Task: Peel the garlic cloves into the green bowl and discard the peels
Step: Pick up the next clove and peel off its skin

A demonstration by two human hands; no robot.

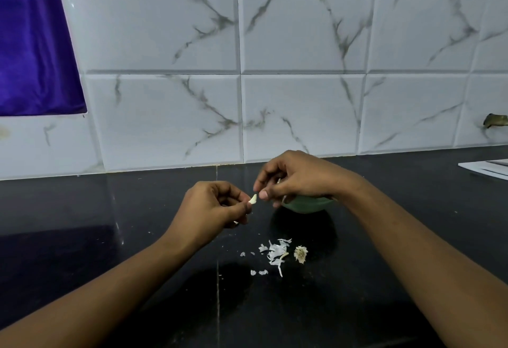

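"Garlic clove (253,199) first: where is it?"

"At the fingertips of the left hand (214,207), pinched between thumb and forefinger, held up above the countertop (110,237) with its pale tip pointing toward the other hand."

"And the right hand (297,180)?"

"Its fingers are curled, with thumb and forefinger drawn together just beside the clove's tip. Whether they grip a bit of skin cannot be told. That hand hangs over the green bowl (305,204) and covers most of it, so only the bowl's near wall shows."

"What lies on the surface?"

"The countertop is black and glossy, mirroring the bowl and the wall. A thin seam runs across it toward the person. Nearer the person than the bowl lies a small scatter of white peels (276,253), with a dry root stub (300,254) just beside them on the right."

"And the room?"

"White marble-veined wall tiles (165,31) rise straight from the counter's back edge. A purple cloth (33,45) hangs at upper left. At the far right edge some flat white sheets (489,169) rest on the counter."
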